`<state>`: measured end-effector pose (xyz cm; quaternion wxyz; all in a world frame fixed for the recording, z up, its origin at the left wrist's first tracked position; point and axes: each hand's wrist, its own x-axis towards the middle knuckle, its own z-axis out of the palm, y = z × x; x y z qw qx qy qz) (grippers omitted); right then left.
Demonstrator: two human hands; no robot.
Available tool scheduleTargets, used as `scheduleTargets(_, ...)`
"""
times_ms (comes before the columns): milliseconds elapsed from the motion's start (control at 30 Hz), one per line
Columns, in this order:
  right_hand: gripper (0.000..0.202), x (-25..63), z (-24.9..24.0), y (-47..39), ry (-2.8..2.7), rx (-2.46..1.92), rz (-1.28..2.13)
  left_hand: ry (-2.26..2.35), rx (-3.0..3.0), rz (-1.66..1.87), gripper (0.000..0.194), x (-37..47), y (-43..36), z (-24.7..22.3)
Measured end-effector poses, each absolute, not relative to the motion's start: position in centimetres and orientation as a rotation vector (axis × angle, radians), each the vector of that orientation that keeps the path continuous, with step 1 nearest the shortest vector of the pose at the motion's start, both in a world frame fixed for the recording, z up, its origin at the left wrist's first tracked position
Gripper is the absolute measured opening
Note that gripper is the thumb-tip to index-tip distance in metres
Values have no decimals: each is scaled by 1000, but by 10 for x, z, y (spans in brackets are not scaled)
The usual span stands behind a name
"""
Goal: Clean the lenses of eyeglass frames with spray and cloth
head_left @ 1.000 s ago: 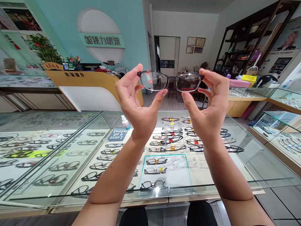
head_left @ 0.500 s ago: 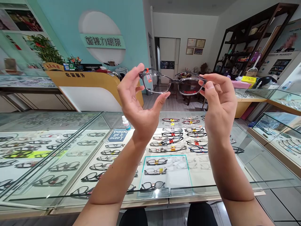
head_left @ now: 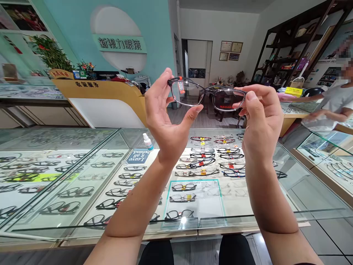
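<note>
A dark-framed pair of glasses (head_left: 209,90) is held up above the glass display case (head_left: 198,223), tilted slightly down to the right. An orange-red tag hangs at its left lens, and red lettering shows on the right lens. My left hand (head_left: 172,114) grips the left end of the frame, its thumb below the left lens. At the right end, my right hand (head_left: 261,117) pinches the frame between thumb and fingers. Rows of glasses (head_left: 179,214) lie inside the case beneath my arms.
On the case stands a small white bottle (head_left: 148,142) near a blue sign (head_left: 138,156). A yellow-and-white counter (head_left: 104,99) is behind on the left. At the right, a person in a light shirt (head_left: 338,99) is beside another glass case (head_left: 325,154).
Both hands have shifted slightly right with the glasses, which have turned a little. A person has come into view at the right edge.
</note>
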<state>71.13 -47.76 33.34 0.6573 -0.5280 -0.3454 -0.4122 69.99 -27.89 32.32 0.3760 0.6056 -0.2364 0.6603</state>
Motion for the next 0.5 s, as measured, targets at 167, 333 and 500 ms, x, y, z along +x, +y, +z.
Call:
scheduleTargets(167, 18, 701, 336, -473, -795, -1131, -857, -608, 1606, 1660, 76, 706, -280, 320)
scheduleTargets(333, 19, 704, 334, -475, -814, -1170, -877, -656, 1542, 1626, 74, 706, -283, 318)
scheduleTargets(500, 23, 711, 331, -476, -807, -1212, -897, -650, 1549, 1617, 78, 704, -283, 318)
